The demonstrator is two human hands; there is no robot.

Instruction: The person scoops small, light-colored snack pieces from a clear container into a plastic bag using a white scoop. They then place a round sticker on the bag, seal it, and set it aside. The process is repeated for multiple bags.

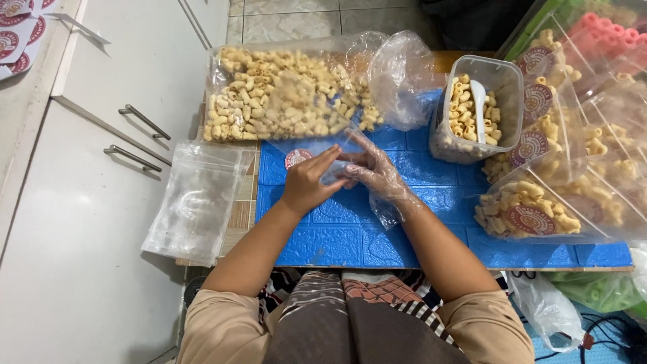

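Observation:
My left hand (309, 180) is bare and my right hand (375, 172) wears a loose clear plastic glove. Together they hold a small clear plastic pouch (322, 149) with a round red sticker at the middle of the blue table (350, 232). The pouch looks empty. Just behind it lies a large clear bag of pale macaroni-shaped snacks (283, 94). To the right stands a clear plastic tub (476, 108) of the same snacks with a white scoop (480, 108) in it.
A stack of empty clear pouches (195, 199) lies at the table's left edge. Several filled, stickered snack bags (539, 209) pile up at the right. White cabinet doors with metal handles (135, 138) are on the left. Plastic bags (546, 307) lie on the floor at right.

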